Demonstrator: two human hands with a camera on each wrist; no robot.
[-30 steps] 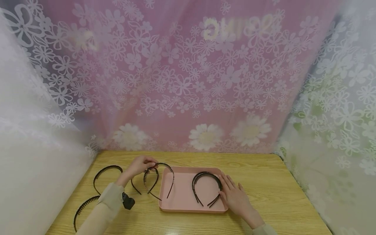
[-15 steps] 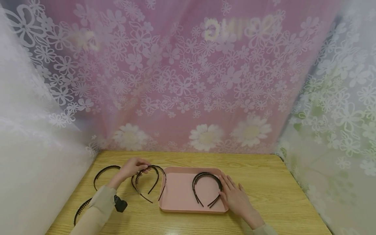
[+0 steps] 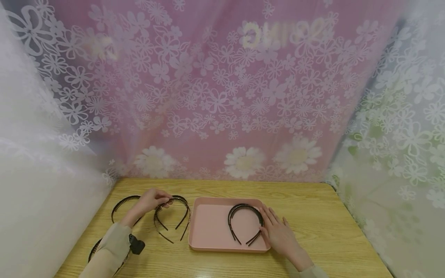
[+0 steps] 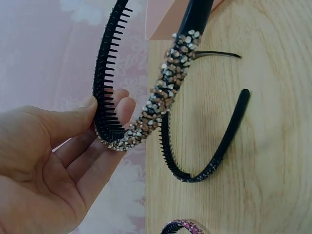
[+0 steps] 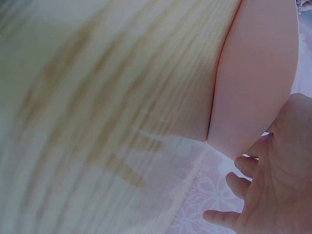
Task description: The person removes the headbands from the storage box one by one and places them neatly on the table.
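Your left fingers (image 4: 105, 146) and thumb pinch the arch of two headbands held together: a black toothed plastic headband (image 4: 108, 73) and a headband crusted with faceted brown and clear rhinestones (image 4: 163, 95), comb teeth pressed against your fingertips. In the head view your left hand (image 3: 150, 199) holds this pair at the top of the arch, just left of the pink tray (image 3: 212, 231), the thin ends reaching down toward the wood-grain tabletop (image 3: 313, 216); whether the tips touch the wood you cannot tell. Another thin black toothed headband (image 4: 204, 146) lies flat on the wood beside the held pair, a smooth open curve. More black bands lie further left: one arched at the far side (image 3: 123, 202), one near your sleeve (image 3: 93, 249), partly hidden. Your right hand (image 3: 278, 231) rests flat on the right edge of the shallow, rounded-corner tray, fingers straight and slightly spread, fingertips touching a pair of black toothed headbands (image 3: 244, 222) lying nested inside the tray. The right wrist view is blurred: matte pink tray wall, pale wood, loosely extended fingers (image 5: 243, 187). Translucent floral-print sheets (image 3: 222, 96) stand around the table.
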